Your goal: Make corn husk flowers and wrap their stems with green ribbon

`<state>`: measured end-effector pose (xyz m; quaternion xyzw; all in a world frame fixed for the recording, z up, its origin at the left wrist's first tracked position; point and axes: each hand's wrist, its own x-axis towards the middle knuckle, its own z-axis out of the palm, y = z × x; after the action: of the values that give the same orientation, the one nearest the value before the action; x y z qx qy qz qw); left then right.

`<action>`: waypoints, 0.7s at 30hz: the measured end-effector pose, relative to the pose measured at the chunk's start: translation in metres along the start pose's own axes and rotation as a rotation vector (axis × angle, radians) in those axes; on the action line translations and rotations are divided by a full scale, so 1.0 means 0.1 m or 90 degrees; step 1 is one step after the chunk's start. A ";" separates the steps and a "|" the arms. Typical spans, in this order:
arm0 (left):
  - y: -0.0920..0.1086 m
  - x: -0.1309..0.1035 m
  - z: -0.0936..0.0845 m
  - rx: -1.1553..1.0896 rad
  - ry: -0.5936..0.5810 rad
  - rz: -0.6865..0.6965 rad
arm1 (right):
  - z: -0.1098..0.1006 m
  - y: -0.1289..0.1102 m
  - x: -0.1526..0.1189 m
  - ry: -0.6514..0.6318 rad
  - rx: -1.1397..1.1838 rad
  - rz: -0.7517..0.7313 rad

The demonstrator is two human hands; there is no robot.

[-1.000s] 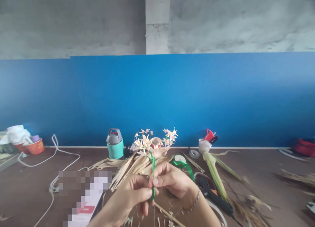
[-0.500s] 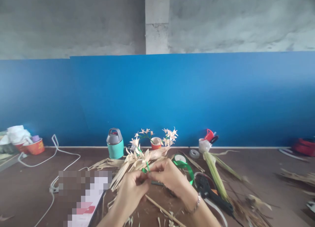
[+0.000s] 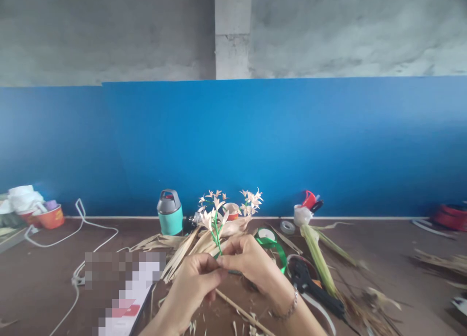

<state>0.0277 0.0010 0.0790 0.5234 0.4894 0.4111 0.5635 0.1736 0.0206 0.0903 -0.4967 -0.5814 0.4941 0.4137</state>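
Observation:
A sprig of pale husk flowers [image 3: 208,220] on a green-wrapped stem [image 3: 216,236] stands nearly upright above my fingers. My right hand [image 3: 251,263] pinches the stem's lower part between thumb and forefinger. My left hand [image 3: 197,282] is closed at the same spot, thumb against fingers, at the stem's bottom end. My fingers hide that end. Just right of my right hand, a green ribbon [image 3: 280,253] trails from its white-centred spool [image 3: 266,234]. Beneath my hands lies a thin tan stick [image 3: 242,310].
Dry husks [image 3: 180,253] lie behind my left hand. A glue gun [image 3: 315,290] with a cord and a green stalk [image 3: 321,263] lie right. Farther back stand a turquoise flask [image 3: 170,221], an orange cup [image 3: 231,212] by more flowers, and a tape roll [image 3: 287,227]. A white cable [image 3: 78,263] crosses the left.
The flower sprig has turned in my fingers, from leaning left towards me to nearly upright. A bit of green beside my left fingers no longer shows. Both hands stay in about the same place.

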 end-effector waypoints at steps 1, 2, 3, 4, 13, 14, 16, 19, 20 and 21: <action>0.01 -0.01 0.00 -0.006 -0.008 0.001 | 0.00 0.01 0.01 -0.023 0.033 -0.002; 0.01 -0.01 -0.01 -0.018 -0.018 0.002 | -0.01 0.03 0.01 -0.053 0.072 -0.005; 0.01 -0.02 -0.02 -0.038 -0.030 0.002 | -0.02 0.05 0.02 -0.088 0.115 -0.009; 0.01 -0.02 -0.02 -0.061 -0.043 -0.001 | -0.03 0.06 0.02 -0.127 0.163 -0.014; 0.01 -0.05 -0.04 -0.165 -0.121 -0.015 | -0.08 0.13 0.03 -0.314 0.370 0.001; 0.02 -0.06 -0.04 -0.162 -0.124 -0.021 | -0.08 0.14 0.04 -0.317 0.374 0.001; 0.05 -0.07 -0.06 -0.145 -0.141 -0.034 | -0.09 0.16 0.05 -0.318 0.370 0.004; 0.08 -0.08 -0.10 -0.113 -0.187 -0.042 | -0.11 0.15 0.05 -0.313 0.348 0.006; 0.08 -0.08 -0.11 -0.109 -0.196 -0.042 | -0.12 0.14 0.05 -0.313 0.339 0.004; 0.07 -0.08 -0.12 -0.106 -0.198 -0.044 | -0.12 0.13 0.04 -0.312 0.330 0.000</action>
<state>0.0150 -0.0033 0.0876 0.5154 0.3780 0.3447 0.6875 0.1873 0.0270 0.0792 -0.2419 -0.5185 0.7298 0.3741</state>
